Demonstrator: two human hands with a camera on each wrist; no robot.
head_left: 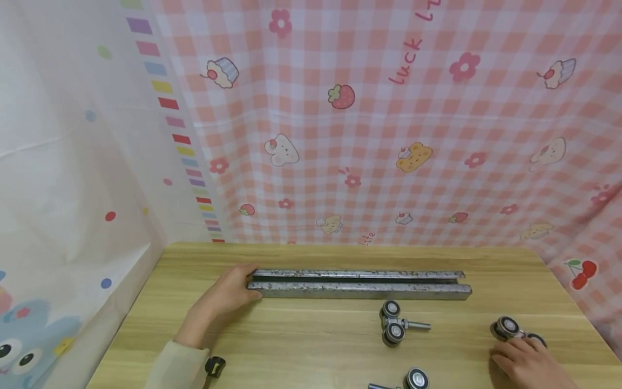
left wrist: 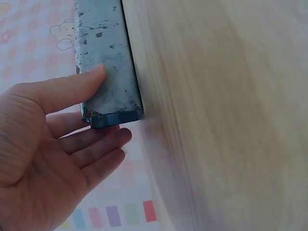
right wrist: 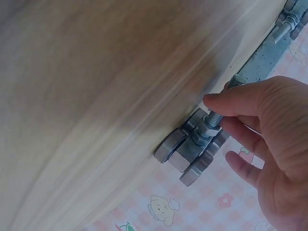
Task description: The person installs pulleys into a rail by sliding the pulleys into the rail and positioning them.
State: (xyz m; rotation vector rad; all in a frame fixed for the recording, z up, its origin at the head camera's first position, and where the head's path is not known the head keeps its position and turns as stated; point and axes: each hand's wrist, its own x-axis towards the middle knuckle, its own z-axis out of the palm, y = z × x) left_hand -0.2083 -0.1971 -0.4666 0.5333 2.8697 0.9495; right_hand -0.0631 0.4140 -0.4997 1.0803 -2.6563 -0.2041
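Note:
A long grey metal channel rail, scuffed with a slot along its top, lies across the far part of the table. My left hand holds its left end. In the left wrist view, the thumb presses the side of the rail, and fingers go behind it. On the right, my right hand is at a roller trolley with a threaded bolt. The right wrist view shows this hand pinching the bolt between thumb and index finger, the trolley's wheels against the tabletop.
A second roller trolley lies in front of the rail, its bolt pointing right. Another trolley is cut off by the bottom edge. A checked curtain hangs behind the wooden table, with white cloth at the left.

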